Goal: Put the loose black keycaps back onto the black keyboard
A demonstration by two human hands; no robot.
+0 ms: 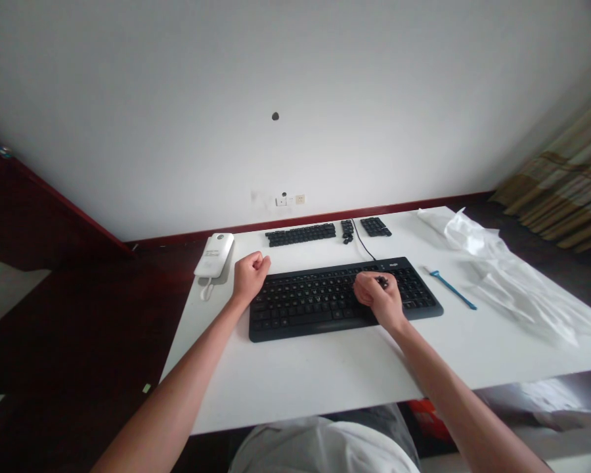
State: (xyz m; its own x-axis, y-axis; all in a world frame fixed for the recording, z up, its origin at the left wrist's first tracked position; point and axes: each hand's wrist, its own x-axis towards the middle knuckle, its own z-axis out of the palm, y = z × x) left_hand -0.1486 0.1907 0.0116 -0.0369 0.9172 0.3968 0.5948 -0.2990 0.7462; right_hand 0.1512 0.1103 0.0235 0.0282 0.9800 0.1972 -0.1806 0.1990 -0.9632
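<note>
A black keyboard [325, 299] lies in the middle of the white table [325, 374]. My left hand [249, 276] is curled into a loose fist at the keyboard's upper left corner, with nothing seen in it. Over the right-middle keys, my right hand [379, 299] has its fingers pinched on a small dark keycap [383, 282]. Behind the keyboard, loose black keycaps are laid out in groups: a long block [300, 234], a small cluster [347, 230] and a square block [375, 226].
A white boxy device [215, 255] with a cord sits at the table's back left. A blue thin tool [452, 289] lies right of the keyboard, beside crumpled clear plastic wrap [492, 269]. The keyboard's cable [364, 246] runs toward the wall. Dark floor lies to the left.
</note>
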